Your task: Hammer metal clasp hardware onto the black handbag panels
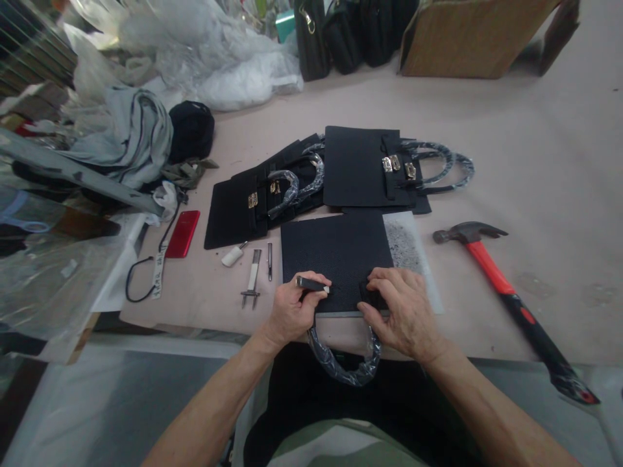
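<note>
While a black tab (372,296) is held by the right hand (402,308), a dark piece (310,284) is gripped by the left hand (293,308).

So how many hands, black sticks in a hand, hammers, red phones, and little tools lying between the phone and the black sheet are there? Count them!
Hands: 2 (left hand, right hand)
Black stick in the left hand: 1
Hammer: 1
Red phone: 1
Little tools: 3 (white-handled tool, pronged tool, thin rod)
Total: 8
</note>
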Available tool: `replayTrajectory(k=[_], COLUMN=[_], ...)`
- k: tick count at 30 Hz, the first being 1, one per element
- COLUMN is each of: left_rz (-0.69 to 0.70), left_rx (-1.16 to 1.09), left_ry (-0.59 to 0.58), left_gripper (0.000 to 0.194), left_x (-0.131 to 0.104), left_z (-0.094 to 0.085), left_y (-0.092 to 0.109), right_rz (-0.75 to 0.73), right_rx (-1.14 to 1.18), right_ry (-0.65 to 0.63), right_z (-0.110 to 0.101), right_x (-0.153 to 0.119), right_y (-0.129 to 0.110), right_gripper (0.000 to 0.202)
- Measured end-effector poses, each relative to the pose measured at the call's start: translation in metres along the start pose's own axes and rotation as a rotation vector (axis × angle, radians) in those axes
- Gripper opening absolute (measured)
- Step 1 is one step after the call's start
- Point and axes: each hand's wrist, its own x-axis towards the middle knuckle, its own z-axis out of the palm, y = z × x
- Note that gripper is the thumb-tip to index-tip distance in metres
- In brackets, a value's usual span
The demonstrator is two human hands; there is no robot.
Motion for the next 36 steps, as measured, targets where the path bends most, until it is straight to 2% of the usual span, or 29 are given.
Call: replayTrajectory(k=[11, 15, 17, 19, 21, 22, 23, 25, 27, 29, 33, 36], left_rz=[0.088, 0.094, 0.095, 0.091, 0.079, 0.070, 0.059, 0.043, 0.050, 0.073, 0.079, 0.100], left_rx=[0.083, 0.064, 0.052, 0.035, 0.008, -0.009, -0.028, -0.055, -0.053, -0.022, 0.018, 0.011], left_ry=[-0.008, 0.018, 0.027, 0.024, 0.013, 0.006, 0.001, 0.001, 0.012, 0.026, 0.044, 0.029], left_gripper=[0.012, 0.011, 0.011, 0.012, 0.013, 0.013, 0.013, 0.012, 0.012, 0.012, 0.010, 0.011], left_x=[-0.001, -0.001, -0.001, -0.002, -0.002, -0.002, -0.001, -0.001, -0.001, -0.002, -0.002, -0.001], left_z=[0.014, 0.015, 0.015, 0.013, 0.011, 0.010, 0.009, 0.009, 0.010, 0.012, 0.015, 0.015], left_y=[-0.004, -0.005, -0.006, -0.007, -0.008, -0.008, -0.007, -0.007, -0.006, -0.006, -0.004, -0.003], right_rz=[0.012, 0.042, 0.112, 0.261, 0.421, 0.483, 0.534, 0.692, 0.825, 0.887, 0.957, 1.036], right_rx=[0.001, 0.181, 0.367, 0.409, 0.215, 0.063, -0.076, -0.290, -0.403, -0.446, -0.395, -0.245], right_ry=[0.003, 0.020, 0.069, 0.191, 0.312, 0.320, 0.281, 0.071, -0.159, -0.301, -0.382, -0.326], right_z=[0.001, -0.004, -0.013, -0.029, -0.049, -0.059, -0.070, -0.087, -0.096, -0.099, -0.096, -0.096], right_x=[-0.001, -0.001, -0.003, -0.009, -0.020, -0.027, -0.034, -0.048, -0.058, -0.063, -0.053, -0.041], right_y=[0.001, 0.003, 0.009, 0.022, 0.043, 0.055, 0.068, 0.090, 0.104, 0.106, 0.094, 0.085], right_gripper=[0.020, 0.021, 0.022, 0.022, 0.022, 0.024, 0.025, 0.032, 0.040, 0.044, 0.036, 0.022])
